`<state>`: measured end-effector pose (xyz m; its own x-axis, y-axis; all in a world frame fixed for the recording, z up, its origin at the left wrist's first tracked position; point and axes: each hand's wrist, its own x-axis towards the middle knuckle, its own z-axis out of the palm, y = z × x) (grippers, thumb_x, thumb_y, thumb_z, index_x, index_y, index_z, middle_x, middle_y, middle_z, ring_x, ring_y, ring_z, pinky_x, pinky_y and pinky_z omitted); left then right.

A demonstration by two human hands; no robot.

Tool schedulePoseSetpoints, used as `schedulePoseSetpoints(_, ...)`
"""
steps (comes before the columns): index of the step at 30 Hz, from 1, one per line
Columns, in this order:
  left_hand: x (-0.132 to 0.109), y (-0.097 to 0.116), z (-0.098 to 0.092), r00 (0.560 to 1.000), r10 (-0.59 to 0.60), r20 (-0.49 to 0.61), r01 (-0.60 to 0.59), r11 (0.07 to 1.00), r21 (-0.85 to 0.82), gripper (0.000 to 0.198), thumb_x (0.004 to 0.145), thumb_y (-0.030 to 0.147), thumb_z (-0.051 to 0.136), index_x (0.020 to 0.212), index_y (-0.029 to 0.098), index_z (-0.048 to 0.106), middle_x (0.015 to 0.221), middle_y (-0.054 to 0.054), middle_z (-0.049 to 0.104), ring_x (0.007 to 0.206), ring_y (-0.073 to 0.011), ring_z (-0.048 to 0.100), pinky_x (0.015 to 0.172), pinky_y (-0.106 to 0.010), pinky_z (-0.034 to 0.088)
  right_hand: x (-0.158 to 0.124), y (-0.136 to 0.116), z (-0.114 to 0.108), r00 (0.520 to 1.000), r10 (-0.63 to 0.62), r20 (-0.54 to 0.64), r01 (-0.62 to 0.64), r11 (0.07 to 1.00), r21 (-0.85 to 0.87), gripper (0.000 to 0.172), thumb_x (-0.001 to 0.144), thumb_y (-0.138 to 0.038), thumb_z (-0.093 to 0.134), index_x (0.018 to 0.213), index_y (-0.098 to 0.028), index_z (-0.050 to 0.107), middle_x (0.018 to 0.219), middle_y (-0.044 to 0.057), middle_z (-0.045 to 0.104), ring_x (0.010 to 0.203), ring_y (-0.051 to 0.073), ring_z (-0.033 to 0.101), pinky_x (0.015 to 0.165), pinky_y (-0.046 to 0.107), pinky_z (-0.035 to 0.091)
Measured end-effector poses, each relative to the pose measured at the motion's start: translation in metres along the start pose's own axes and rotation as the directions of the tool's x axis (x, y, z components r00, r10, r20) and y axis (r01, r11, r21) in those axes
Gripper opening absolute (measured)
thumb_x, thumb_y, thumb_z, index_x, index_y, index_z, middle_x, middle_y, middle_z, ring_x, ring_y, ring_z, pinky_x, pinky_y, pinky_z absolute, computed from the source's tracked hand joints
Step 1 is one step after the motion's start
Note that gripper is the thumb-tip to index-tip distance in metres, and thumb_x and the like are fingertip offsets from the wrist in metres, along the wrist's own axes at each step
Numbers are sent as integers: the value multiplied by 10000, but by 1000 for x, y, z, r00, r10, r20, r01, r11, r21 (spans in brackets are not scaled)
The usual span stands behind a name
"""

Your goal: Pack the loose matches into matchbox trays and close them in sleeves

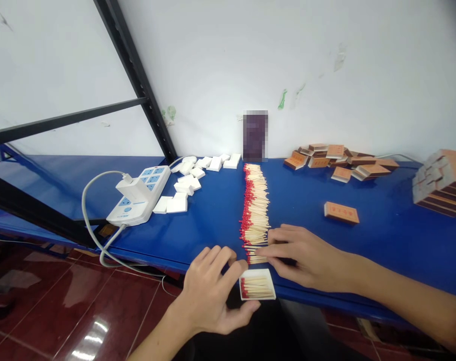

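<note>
A long row of red-tipped matches (255, 205) lies on the blue table (382, 225), running away from me. My left hand (212, 293) grips a small white tray (257, 288) with several matches in it, held at the table's near edge. My right hand (306, 255) rests on the table with its fingers pressed on the nearest matches of the row, just above the tray.
Several white empty trays (190, 183) lie at the back left beside a white power strip (137, 195) with a cable. Orange matchbox sleeves (336, 160) are piled at the back right, one lone sleeve (341, 212) lies nearer, and a stack (442, 183) stands far right. Black frame bars cross the left.
</note>
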<state>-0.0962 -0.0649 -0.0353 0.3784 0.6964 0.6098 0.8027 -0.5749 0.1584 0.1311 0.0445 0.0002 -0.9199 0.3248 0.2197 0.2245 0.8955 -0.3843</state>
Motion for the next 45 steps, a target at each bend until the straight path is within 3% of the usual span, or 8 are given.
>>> schedulePoseSetpoints(5,0,0,0,1000,1,4,-1,1000,4,351,886,488,533,978,167,640,854,-79,602,718,-221,541,627,-344,386,-1,-1,-1,999,-37,-25,36,999,-17,293,998,-181,460,1105,-221,730,823,36,608,732,159,531,714,295,392)
schedulePoseSetpoints(12,0,-1,1,1000,0,1,0,1000,12,356,875,494,538,980,169,638,860,-81,606,725,-222,546,634,-346,389,0,1,1,997,4,-73,-5,1000,-14,292,986,-180,480,1178,-206,699,880,44,661,765,164,572,722,298,409)
schedulePoseSetpoints(20,0,-1,0,1000,1,1,-1,1000,22,352,873,497,538,974,174,635,861,-79,611,728,-222,553,641,-345,393,-1,1,1,995,-43,-86,39,998,-49,254,987,-185,465,1037,-192,715,830,38,630,724,158,549,710,302,403)
schedulePoseSetpoints(27,0,-1,0,1000,-3,8,3,1000,13,343,867,485,551,968,170,640,862,-80,607,726,-224,548,637,-350,397,1,2,0,994,37,-101,-41,998,-40,256,988,-175,467,1061,-196,712,865,32,651,737,152,579,710,315,391)
schedulePoseSetpoints(34,1,0,-1,1000,-1,1,1,1000,22,348,872,494,544,963,173,643,859,-79,613,726,-222,549,637,-348,396,2,3,0,995,31,-95,-36,998,-52,245,988,-191,475,1017,-205,718,818,22,626,706,148,568,685,305,382)
schedulePoseSetpoints(41,0,-1,1,1000,-3,5,3,1000,19,355,869,496,545,972,170,640,867,-86,615,728,-227,550,640,-350,393,0,3,1,993,62,-101,-62,998,-5,264,989,-198,470,1065,-197,722,835,33,662,757,164,610,751,318,415)
schedulePoseSetpoints(45,0,0,1,1000,1,-2,-1,1000,19,351,871,492,542,970,170,640,859,-84,613,723,-226,546,631,-347,384,3,2,0,985,135,-108,-124,987,101,256,973,-194,488,964,-207,743,752,15,644,680,147,581,658,276,417)
